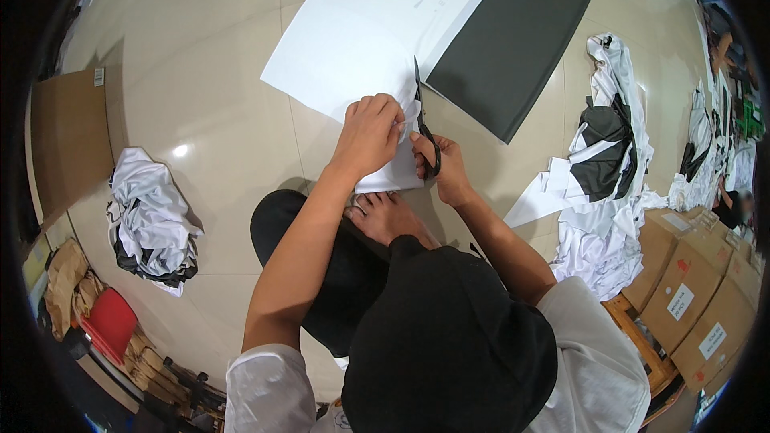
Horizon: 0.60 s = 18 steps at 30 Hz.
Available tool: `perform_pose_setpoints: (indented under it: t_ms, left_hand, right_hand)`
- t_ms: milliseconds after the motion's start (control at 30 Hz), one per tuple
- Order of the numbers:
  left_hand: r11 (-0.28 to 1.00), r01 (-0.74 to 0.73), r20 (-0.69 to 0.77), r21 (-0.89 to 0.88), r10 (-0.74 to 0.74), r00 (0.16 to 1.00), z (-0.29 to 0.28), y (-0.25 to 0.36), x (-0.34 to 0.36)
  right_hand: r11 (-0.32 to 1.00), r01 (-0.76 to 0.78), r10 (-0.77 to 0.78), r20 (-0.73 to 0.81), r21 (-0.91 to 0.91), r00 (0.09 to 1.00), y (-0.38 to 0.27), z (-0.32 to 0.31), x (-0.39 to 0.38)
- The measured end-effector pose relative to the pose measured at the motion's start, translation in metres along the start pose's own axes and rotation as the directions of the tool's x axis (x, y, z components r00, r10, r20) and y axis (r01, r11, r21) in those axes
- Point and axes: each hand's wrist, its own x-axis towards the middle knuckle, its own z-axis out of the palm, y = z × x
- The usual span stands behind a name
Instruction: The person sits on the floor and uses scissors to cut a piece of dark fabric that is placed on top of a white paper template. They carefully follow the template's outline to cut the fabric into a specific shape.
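Note:
A large white sheet [337, 52] with grey lettering lies on the floor in front of me; fabric or paper, I cannot tell which. Along its right side runs a dark grey panel [513, 48]. My left hand [369, 135] is closed on the near part of the sheet, fingertips pinching its edge. With my right hand [443, 167] I grip black-handled scissors [420, 108] by the loops. Their blades point away from me, at the sheet's edge beside my left fingers. Just below both hands, my bare foot [393, 216] touches or nearly touches the sheet's near end.
On the left floor lies a crumpled white and black cloth heap [152, 216], near a cardboard piece [72, 140]. A long pile of white and black scraps [601, 232] stretches along the right. Cardboard boxes [682, 289] stand at lower right, a red chair [110, 325] at lower left.

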Motion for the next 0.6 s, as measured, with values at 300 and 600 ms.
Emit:
perform_pose_setpoints:
  t_ms: [300, 600]
  left_hand:
    - [1.0, 0.014, 0.025, 0.004, -0.014, 1.0, -0.0029, -0.0012, 0.0005]
    - [0.999, 0.039, 0.037, -0.015, -0.038, 0.999, -0.0023, -0.0013, 0.0001]
  right_hand:
    - [0.999, 0.014, -0.014, -0.003, -0.042, 1.0, -0.0066, -0.0014, 0.0024]
    - [0.998, -0.018, 0.016, -0.034, -0.055, 0.999, -0.0062, 0.003, 0.0008]
